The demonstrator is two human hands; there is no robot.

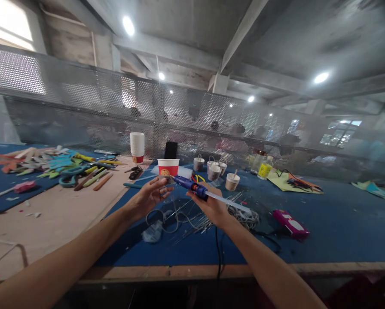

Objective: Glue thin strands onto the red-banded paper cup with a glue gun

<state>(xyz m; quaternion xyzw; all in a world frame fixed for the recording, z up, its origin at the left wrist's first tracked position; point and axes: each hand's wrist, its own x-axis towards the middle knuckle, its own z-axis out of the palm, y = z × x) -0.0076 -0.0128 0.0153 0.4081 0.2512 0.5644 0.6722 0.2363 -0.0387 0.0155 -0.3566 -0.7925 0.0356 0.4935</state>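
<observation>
My right hand [212, 207] is wrapped round a blue hot glue gun [189, 184], its nozzle pointing left and a long pale glue stick [229, 201] coming out of its back. Close to the nozzle is my left hand [149, 195], thumb and forefinger pinched at a small greyish piece I cannot make out, the other fingers loosely curled. Just behind the fingertips stands a red and white paper cup [168, 166]. Below the hands lie a grey cord [176, 223], a crumpled clear plastic piece [152, 231] and a tangle of thin wires [208, 221].
A stack of paper cups [137, 146] stands behind. Several cord-wrapped little buckets [214, 171] are at the back. Scissors [73, 176] and coloured strips [50, 161] lie left. To the right are a yellow-labelled bottle [265, 167] and a magenta box [291, 224]. A perforated metal screen [186, 116] borders the table.
</observation>
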